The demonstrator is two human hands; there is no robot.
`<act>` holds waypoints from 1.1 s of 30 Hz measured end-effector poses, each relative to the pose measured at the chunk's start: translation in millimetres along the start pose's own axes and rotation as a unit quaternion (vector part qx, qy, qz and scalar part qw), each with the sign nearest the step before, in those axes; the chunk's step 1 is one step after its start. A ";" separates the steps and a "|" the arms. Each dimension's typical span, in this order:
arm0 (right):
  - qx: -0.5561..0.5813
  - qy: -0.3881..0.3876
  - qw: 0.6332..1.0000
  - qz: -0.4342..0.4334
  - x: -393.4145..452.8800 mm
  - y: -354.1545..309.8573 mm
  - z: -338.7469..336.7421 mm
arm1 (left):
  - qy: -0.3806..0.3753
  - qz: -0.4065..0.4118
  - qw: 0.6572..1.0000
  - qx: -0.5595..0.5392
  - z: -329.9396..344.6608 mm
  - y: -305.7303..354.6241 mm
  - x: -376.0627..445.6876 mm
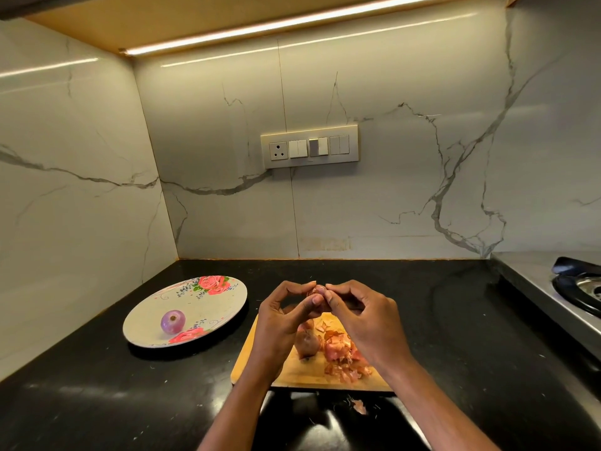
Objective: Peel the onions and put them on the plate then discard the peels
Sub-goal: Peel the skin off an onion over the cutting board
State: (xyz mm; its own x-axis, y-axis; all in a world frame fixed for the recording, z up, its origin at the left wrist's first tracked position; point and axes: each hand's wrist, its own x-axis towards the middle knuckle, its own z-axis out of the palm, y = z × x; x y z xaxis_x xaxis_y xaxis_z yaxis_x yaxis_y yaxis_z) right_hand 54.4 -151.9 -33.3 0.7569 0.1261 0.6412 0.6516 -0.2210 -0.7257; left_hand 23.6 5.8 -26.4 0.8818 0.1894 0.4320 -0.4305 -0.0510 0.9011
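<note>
Three onions [173, 321], one plate [208, 307]; one cutting board [292, 372], one peel pile [344, 356]

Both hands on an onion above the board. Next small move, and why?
Probably keep stripping skin: the onion pinched between left hand and right hand still shows papery brown patches. Drop the skin onto the peel pile on the board below.

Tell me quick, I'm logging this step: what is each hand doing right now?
Left hand: grip closed on the onion.
Right hand: grip pinching the same onion, at its skin.
</note>
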 end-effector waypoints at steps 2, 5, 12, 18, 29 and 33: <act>-0.003 0.002 1.000 -0.004 -0.6 -0.7 0.1 | 0.002 0.002 1.000 0.004 1.0 -0.1 -0.5; -0.004 0.015 1.000 -0.002 -1.7 -0.2 0.9 | 0.007 0.006 1.000 0.009 0.9 -0.6 -0.4; 0.018 0.001 1.000 0.008 -0.6 -0.7 -0.4 | 0.005 0.005 1.000 0.000 0.2 0.5 0.0; 0.008 -0.003 1.000 0.001 -1.6 -2.7 -0.6 | 0.007 0.003 1.000 -0.001 0.6 -0.5 -0.2; 0.066 -0.016 0.997 0.038 0.4 -1.8 -1.5 | 0.009 0.004 1.000 0.007 -1.4 0.0 0.4; 0.076 -0.022 0.996 0.030 2.2 -3.1 -3.0 | 0.005 0.000 1.000 0.003 -3.2 0.9 0.5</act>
State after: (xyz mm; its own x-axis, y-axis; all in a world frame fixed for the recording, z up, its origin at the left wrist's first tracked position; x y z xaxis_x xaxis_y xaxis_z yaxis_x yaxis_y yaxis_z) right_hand 53.8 -153.8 -28.9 0.7936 0.1594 0.5872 0.6033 -0.0815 -0.7933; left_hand 23.0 8.9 -25.5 0.8800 0.1987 0.4314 -0.4290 -0.0572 0.9015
